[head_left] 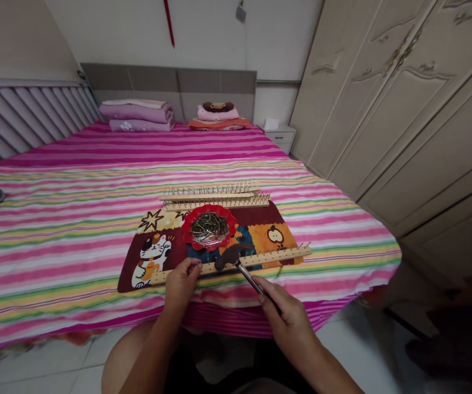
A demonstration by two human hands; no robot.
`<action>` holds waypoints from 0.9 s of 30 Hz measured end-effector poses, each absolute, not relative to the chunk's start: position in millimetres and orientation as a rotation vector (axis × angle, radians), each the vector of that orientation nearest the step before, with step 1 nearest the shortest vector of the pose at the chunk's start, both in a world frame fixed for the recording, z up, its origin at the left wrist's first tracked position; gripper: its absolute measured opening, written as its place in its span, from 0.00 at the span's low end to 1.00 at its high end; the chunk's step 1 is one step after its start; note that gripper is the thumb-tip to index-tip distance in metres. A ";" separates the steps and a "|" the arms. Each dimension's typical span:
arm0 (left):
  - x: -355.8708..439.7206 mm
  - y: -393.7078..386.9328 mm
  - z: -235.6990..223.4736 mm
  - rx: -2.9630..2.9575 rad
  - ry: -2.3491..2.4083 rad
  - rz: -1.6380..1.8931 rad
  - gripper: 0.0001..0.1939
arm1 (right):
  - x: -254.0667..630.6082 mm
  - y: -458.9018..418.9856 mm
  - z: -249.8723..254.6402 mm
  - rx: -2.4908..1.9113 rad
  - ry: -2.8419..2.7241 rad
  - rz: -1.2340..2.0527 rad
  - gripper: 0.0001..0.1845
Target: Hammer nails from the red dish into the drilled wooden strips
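Observation:
My right hand (286,311) is wrapped round the black grip of a claw hammer (249,278). The dark hammer head is over a long wooden strip (274,256), which lies across the front of a patterned mat (131,273). Nails stand along the strip's right part. Fingers pinched, my left hand (182,282) is at the strip just left of the hammer head; what it grips is too small to make out. Behind the strip sits a red scalloped dish (186,232) heaped with loose nails (209,227).
Further back, several wooden strips (219,205) bristling with upright nails lie close together. All this is on a bed with a striped sheet (75,219). Folded bedding (139,115) and pillows (218,114) are by the headboard. A wardrobe (367,104) stands on the right.

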State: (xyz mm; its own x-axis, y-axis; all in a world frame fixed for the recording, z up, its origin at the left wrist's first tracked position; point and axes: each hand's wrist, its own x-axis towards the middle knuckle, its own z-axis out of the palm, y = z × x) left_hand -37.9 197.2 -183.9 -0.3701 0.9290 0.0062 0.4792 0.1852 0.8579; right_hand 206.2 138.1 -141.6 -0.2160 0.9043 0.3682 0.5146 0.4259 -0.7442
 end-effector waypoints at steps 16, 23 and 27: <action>-34.7 196.7 -181.5 1.448 2.057 0.961 0.10 | 158.6 165.1 -129.2 -1.266 -2.222 0.421 0.24; -37.1 195.0 -172.7 1.335 1.939 1.047 0.13 | 201.1 148.5 -132.3 -1.204 -1.962 0.474 0.22; -40.4 205.7 -151.8 1.489 2.008 1.117 0.14 | 233.6 137.5 -142.6 -1.282 -1.785 0.487 0.19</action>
State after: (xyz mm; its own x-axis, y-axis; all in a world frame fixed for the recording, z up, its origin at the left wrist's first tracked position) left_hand -40.4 205.7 -151.8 -0.3517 0.9259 0.1377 0.6052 0.1127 0.7880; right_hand 233.6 137.5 -142.6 -0.1007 0.9039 0.4157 0.5673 0.3955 -0.7223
